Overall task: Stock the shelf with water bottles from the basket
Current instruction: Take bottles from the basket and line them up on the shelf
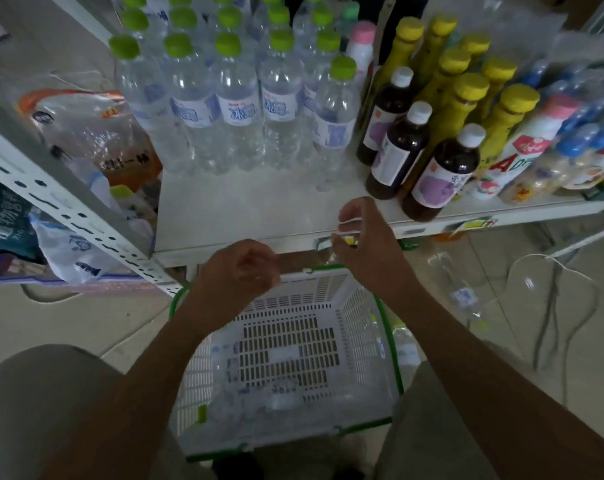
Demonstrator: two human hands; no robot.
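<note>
The water bottles (pixel 238 109) stand in rows on the shelf (pixel 245 209), green caps up, filling its 11 o'clock part; one bottle (pixel 333 126) stands just forward of the rows at 12. The basket (pixel 286 341) sits below at 6 o'clock and looks nearly empty: only a clear, blurred shape, maybe a last bottle or wrap, lies at its near end.

Full bottles should be fairly heavy, with thin walls that give under a squeeze and smooth, slippery plastic; a grip around the labelled waist or the neck under the cap seems safest.

The left hand (pixel 240 268) hovers over the basket's far rim, fingers curled loosely, holding nothing. The right hand (pixel 361 237) hangs at the shelf's front edge, fingers half open, also empty.

Bare shelf lies in front of the rows, from 11 to 12. At 1 o'clock dark bottles (pixel 446 171) crowd the edge, easy to knock.
</note>
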